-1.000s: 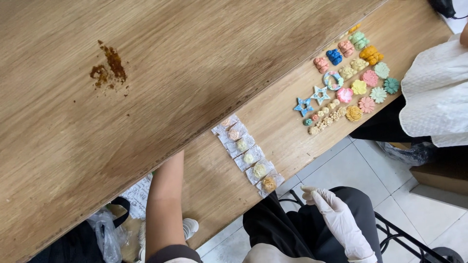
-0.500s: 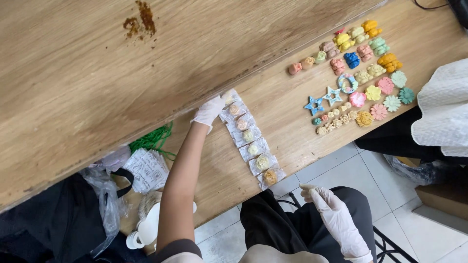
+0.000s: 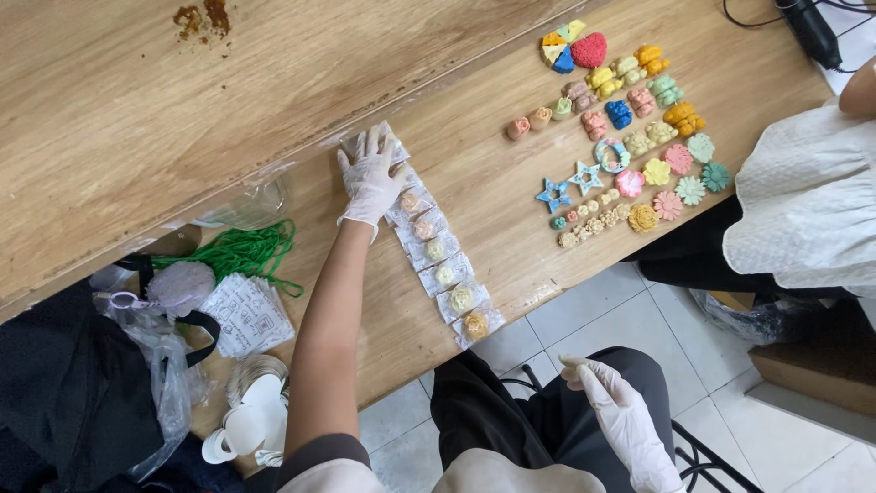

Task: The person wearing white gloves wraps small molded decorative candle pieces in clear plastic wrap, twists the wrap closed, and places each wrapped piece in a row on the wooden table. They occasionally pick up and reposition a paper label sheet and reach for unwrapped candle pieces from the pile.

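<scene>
The wooden table (image 3: 438,301) carries everything. Your gloved left hand (image 3: 369,179) lies flat, fingers spread, on the top end of a strip of clear packets (image 3: 440,251) (each with a small moulded piece) running toward you. Your right hand (image 3: 620,420) rests loosely curled, holding nothing, over your lap. Colourful shaped pieces (image 3: 630,137) lie well apart.

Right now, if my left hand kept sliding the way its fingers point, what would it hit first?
The left hand lies on a clear packet, fingers pointing up the table. Just past the fingertips runs the raised wooden ledge, probably first; its height is unclear.
</scene>
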